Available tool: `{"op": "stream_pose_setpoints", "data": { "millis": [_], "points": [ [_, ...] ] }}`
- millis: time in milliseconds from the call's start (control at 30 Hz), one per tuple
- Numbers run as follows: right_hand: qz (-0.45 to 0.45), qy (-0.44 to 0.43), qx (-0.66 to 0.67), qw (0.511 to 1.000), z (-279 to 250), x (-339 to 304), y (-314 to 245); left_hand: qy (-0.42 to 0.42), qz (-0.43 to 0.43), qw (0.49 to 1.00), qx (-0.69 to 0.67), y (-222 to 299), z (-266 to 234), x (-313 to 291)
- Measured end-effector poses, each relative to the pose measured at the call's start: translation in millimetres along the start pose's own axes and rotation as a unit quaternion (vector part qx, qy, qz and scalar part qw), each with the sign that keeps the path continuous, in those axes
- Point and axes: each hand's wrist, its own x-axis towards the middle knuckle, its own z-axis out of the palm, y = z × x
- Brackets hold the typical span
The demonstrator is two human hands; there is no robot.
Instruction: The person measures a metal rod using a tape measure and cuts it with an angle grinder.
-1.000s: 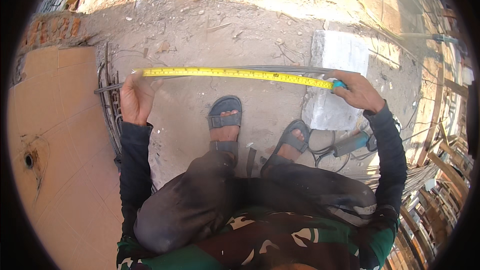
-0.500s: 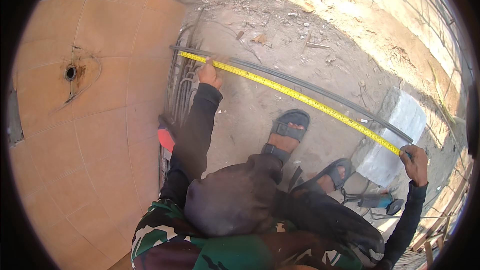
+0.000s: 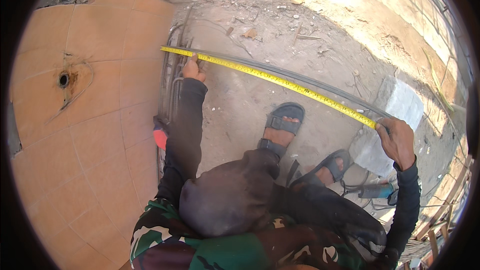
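Note:
A yellow tape measure [image 3: 280,84] is stretched from left to right across the ground in front of me. Thin grey metal rods [image 3: 320,86] run right along its far side. My left hand [image 3: 194,70] pinches the blade a little in from its left end, with fingertips at the rods too. At the other end my right hand [image 3: 398,141] is closed around the tape measure, over the rods' right end; the case is hidden by the fingers. Under that end lies a pale concrete block [image 3: 405,101].
Orange floor tiles [image 3: 95,90] with a drain hole [image 3: 64,80] lie at left. Beside them is a bundle of steel bars [image 3: 167,87]. An angle grinder [image 3: 376,190] with its cable lies near my sandalled feet [image 3: 285,124]. Rubble and sticks scatter the dirt beyond.
The tape has slid left along the rods, its left end now at theirs. My right hand has moved left and away from me, now covering the rods' right end. The view has shifted slightly.

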Motion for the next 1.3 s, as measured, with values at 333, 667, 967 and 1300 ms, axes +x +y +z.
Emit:
{"op": "stream_pose_setpoints", "data": {
  "millis": [333,667,967,1300],
  "points": [
    [-0.017,0.004,-0.023,1.0,6.4,21.8,-1.0,-0.047,-0.043,0.997,0.039,4.1,-45.9,71.8],
    [0.039,0.032,-0.016,0.999,11.4,18.2,23.8,-0.058,-0.046,0.996,0.055,9.9,-36.8,95.4],
    [0.208,0.03,0.005,0.978,-21.2,-63.7,184.4,-0.065,-0.021,0.993,0.092,0.0,-42.5,122.9],
    [0.276,-0.017,0.027,0.961,-27.9,-76.8,237.9,-0.094,-0.038,0.989,0.108,8.7,-55.5,137.9]
  ]
}}
